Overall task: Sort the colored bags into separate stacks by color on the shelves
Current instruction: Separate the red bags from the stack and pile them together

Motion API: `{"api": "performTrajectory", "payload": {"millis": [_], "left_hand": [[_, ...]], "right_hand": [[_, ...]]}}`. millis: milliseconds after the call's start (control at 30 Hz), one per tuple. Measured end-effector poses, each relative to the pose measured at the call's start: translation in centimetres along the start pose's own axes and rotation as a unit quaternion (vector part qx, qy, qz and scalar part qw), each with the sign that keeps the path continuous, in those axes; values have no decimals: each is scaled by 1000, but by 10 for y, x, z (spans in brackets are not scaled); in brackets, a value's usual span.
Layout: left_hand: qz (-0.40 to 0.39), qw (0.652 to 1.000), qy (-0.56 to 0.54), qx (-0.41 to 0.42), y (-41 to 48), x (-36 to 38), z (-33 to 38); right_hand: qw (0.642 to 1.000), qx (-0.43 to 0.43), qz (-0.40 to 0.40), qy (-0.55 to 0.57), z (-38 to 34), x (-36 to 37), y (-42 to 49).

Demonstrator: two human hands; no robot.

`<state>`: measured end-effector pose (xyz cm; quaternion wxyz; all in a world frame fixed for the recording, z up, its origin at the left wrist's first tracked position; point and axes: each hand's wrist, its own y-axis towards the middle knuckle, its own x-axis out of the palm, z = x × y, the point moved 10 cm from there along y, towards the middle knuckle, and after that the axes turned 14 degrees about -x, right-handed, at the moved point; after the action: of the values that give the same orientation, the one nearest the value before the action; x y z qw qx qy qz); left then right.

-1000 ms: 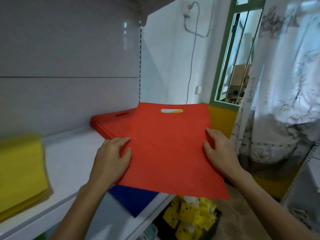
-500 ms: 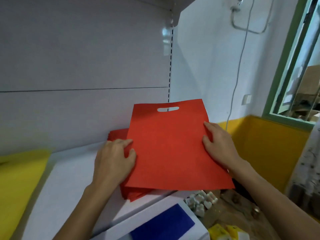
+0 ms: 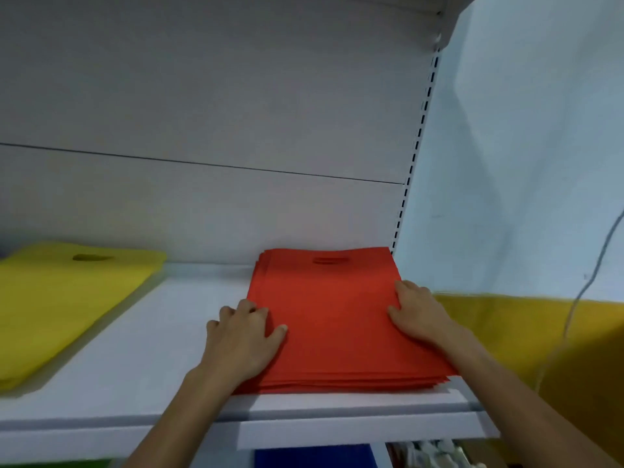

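Red bags (image 3: 337,315) are stacked in one pile at the right end of a white shelf (image 3: 152,332). The pile is set against the back panel (image 3: 202,204), with the cut-out handles at the far end. At the left hand (image 3: 243,336), the fingers are bent over the pile's left edge and the thumb is laid on the top bag, so that edge is pinched. At the right hand (image 3: 415,315), the fingers are nearly straight and are pressed flat on the top bag along its right edge; nothing is gripped. Several layered edges are seen at the pile's near end, too blurred to be counted. One pile of yellow bags (image 3: 67,298) is laid on the same shelf, well apart to the left. Below the shelf, one blue piece (image 3: 310,457) and one green sliver (image 3: 67,463) are partly seen.
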<state>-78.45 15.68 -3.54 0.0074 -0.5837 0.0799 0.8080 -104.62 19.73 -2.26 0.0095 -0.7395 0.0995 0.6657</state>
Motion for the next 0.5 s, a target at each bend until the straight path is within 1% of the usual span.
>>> {"api": "performTrajectory", "payload": {"millis": [67, 100, 200, 267, 333, 433, 500], "left_hand": [[-4, 1000, 0, -24, 0, 6, -4], [-4, 999, -3, -35, 1, 6, -6], [7, 998, -34, -53, 2, -1, -12], [39, 995, -64, -60, 1, -14, -21], [78, 990, -95, -64, 1, -33, -38], [118, 985, -111, -50, 0, -61, -76], [147, 983, -101, -43, -3, -82, -110]], "right_hand": [[998, 22, -52, 10, 8, 17, -1], [998, 25, -65, 11, 10, 21, 0], [998, 13, -64, -10, 7, 10, 4], [999, -6, -27, -31, -7, -8, 7], [999, -39, 24, -24, -35, -27, 12], [990, -112, 81, -4, -100, -46, 20], [981, -159, 109, 7, -152, -52, 23]]}}
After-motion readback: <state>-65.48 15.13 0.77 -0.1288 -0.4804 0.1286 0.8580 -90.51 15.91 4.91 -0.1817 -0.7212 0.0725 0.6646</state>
